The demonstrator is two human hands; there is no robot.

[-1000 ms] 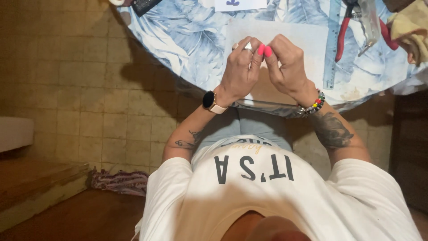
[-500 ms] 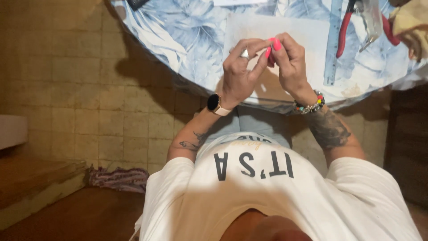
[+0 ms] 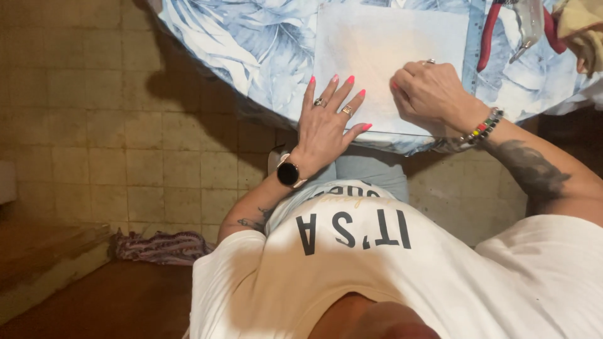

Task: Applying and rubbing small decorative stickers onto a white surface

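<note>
While the left hand lies flat with released fingers on the pale sheet, the right hand rests clenched beside it; red pliers lie far right.

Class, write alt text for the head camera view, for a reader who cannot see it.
Seen from above, a person's left hand lies flat with fingers spread on a pale sheet, while the right hand rests curled on the sheet beside it. The sheet lies on a round table with a blue leaf-print cloth; red-handled pliers lie near its far right corner.
</note>
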